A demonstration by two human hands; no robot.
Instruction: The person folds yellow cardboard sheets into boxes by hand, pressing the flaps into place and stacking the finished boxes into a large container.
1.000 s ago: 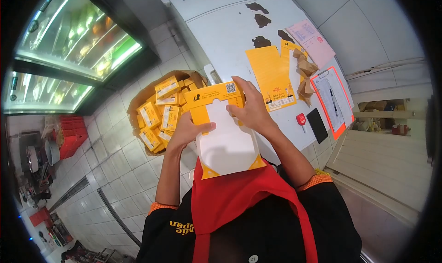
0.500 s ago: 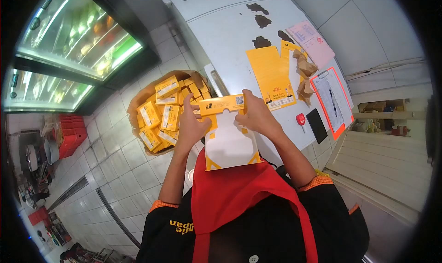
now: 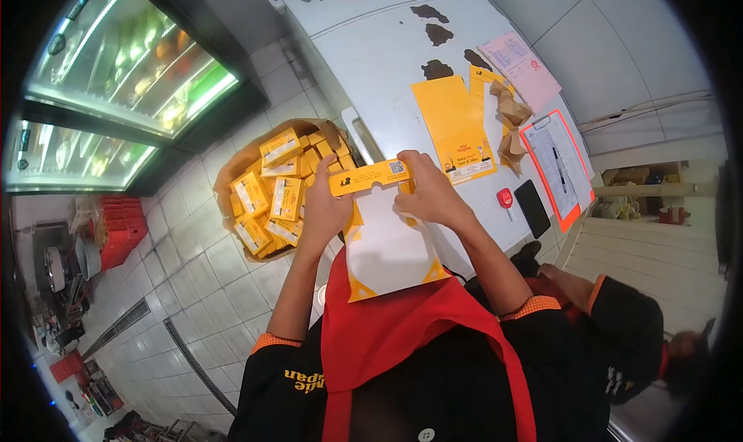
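Between my hands is a partly folded yellow cardboard food box (image 3: 391, 241). Its white inner panel hangs toward my red apron, and the yellow printed side with a QR code faces up along the far edge. My left hand (image 3: 328, 203) grips the left end of that side. At the right end, my right hand (image 3: 428, 190) is closed on the card, thumb on the inner face and fingers over the far corner. Flat yellow box blanks (image 3: 453, 125) lie on the white chest lid (image 3: 371, 63) beyond my right hand.
Left of my arms, a large carton (image 3: 224, 190) holds several folded yellow boxes (image 3: 286, 198). A clipboard (image 3: 559, 167), black phone (image 3: 532, 211), red-headed key (image 3: 505, 199), pink paper (image 3: 526, 70) and crumpled brown paper (image 3: 511, 125) lie on the lid. Another person (image 3: 619, 334) is at lower right.
Another person has come into view at lower right. The box's hanging white panel has swung slightly lower and to the right, while both hands keep hold of its far side.
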